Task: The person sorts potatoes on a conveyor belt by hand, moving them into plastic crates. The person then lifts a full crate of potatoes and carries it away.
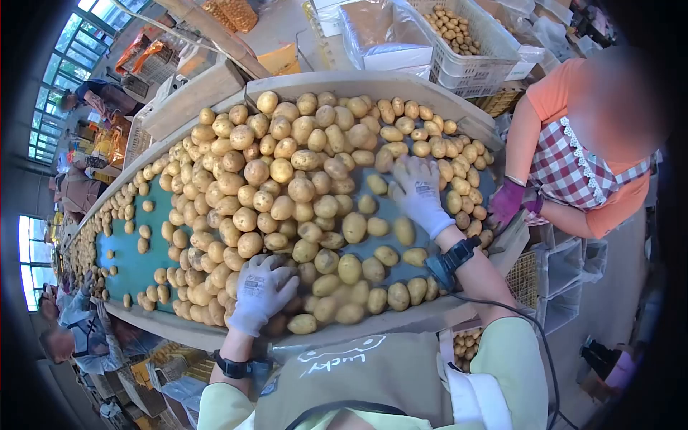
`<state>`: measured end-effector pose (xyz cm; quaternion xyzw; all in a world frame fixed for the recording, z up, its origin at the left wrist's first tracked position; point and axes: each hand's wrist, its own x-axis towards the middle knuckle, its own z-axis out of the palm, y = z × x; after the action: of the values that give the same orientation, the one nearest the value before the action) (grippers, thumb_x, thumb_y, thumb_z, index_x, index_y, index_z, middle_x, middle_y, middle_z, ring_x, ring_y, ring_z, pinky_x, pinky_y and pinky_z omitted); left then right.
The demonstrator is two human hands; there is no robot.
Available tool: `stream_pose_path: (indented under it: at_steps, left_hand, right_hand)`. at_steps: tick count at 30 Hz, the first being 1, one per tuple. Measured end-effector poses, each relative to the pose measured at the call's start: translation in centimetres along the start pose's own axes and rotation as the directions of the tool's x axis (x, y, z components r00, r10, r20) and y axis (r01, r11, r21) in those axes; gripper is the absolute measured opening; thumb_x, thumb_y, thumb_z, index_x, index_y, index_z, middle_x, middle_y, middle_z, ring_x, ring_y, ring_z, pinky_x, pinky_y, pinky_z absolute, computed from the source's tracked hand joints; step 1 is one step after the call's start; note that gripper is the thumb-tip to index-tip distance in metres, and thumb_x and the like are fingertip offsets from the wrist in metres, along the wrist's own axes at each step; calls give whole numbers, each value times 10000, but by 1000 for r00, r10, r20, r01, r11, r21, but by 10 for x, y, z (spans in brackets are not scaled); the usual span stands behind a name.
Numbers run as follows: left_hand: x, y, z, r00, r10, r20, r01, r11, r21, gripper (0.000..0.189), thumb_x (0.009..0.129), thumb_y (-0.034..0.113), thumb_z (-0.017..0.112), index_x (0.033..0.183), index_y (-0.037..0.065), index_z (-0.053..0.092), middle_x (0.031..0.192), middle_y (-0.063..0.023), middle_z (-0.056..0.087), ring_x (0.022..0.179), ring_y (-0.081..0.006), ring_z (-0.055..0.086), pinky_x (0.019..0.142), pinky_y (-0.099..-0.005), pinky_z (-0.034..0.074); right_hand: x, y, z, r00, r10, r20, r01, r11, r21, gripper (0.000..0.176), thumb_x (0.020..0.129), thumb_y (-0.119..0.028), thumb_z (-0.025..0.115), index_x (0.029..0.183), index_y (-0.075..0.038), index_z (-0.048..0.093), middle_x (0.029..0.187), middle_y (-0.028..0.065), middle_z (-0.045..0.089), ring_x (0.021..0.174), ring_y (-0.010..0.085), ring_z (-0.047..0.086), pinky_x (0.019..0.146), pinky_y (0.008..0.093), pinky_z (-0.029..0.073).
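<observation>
A large heap of potatoes [301, 190] lies on a green conveyor belt [136, 244] in front of me. My left hand [261, 292], in a white work glove, rests against potatoes at the belt's near side. Its thumb stands apart from the fingers, and no potato shows in its grasp. My right hand [418, 192], gloved alike, reaches over the right part of the belt. Its fingers are spread, and the fingertips lie beside potatoes [392, 149] at the far side. Loose potatoes [403, 231] lie on the belt to the left of my right wrist.
A co-worker in a checked apron [573, 161] stands at the right end, a purple-gloved hand [507, 201] at the belt's edge. Behind the far wooden rim [315, 80] stands a white crate [476, 72] of potatoes. A cable [527, 315] runs from my right wrist.
</observation>
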<state>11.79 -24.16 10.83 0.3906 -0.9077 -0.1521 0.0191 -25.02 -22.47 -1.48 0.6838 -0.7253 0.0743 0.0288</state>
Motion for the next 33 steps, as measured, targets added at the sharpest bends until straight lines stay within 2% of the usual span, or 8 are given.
stream_pose_path:
  at_steps: [6,9,11,19,20,25,29,33]
  left_hand:
    - [1,3,-4,1000,-4,28,3,999,40,207,882,350,708,980,194,802,1005,-69,685,1019,-317,620,879,-460,500]
    - [4,6,-7,997,-31,66,29,999,33,212,882,353,708,988,195,800,1010,-69,687,1022,-313,618,882,-460,498]
    - [7,9,-10,997,-36,67,33,998,45,212,882,352,707,989,195,799,1005,-68,686,1021,-311,619,882,-459,498]
    - [8,8,-14,999,-4,42,1,998,65,207,881,339,706,990,189,797,980,-64,685,986,-309,625,872,-455,509]
    - [10,11,-15,999,-25,39,23,999,46,207,881,339,706,991,190,797,985,-65,686,984,-309,625,871,-456,510]
    - [7,8,-15,997,-64,43,63,998,14,206,878,339,707,993,193,797,993,-67,688,983,-311,625,869,-460,512]
    - [4,9,-12,998,-49,39,49,999,-8,221,877,337,710,1003,179,798,993,-73,682,993,-312,622,889,-458,505]
    - [6,8,-13,995,-52,86,53,999,-8,244,873,312,723,1040,149,798,1014,-89,687,1021,-342,620,901,-470,507]
  right_hand:
    - [-18,-26,-13,930,-368,-13,340,843,418,524,1004,-489,564,1390,-138,606,1423,218,574,1330,418,539,1155,612,349]
    - [25,-15,-51,689,-153,709,-84,954,288,534,995,-458,581,1411,-125,556,1357,225,606,1151,410,661,989,509,521]
    - [30,-17,-42,974,60,218,-175,810,559,546,938,-369,664,1405,-97,586,1301,220,632,1000,420,694,857,473,568]
    - [51,0,-68,826,-550,124,464,788,405,452,934,-317,655,1342,-131,597,1276,247,611,1047,371,711,833,518,577]
    - [84,-16,-129,785,-356,507,268,933,240,481,947,-341,640,1356,-91,596,1311,238,611,1067,365,705,889,537,551]
    - [122,49,-55,922,-25,-387,167,926,338,612,962,-437,616,1428,-45,556,1358,212,615,1170,362,638,1041,566,441]
    - [-4,-30,-27,929,-234,287,138,938,316,987,930,-590,651,1672,-117,202,1579,249,417,1507,542,260,1222,681,204]
    - [-64,19,-39,904,-425,38,378,839,393,612,882,-443,720,1378,-108,591,1301,156,608,1273,432,552,1060,625,401]
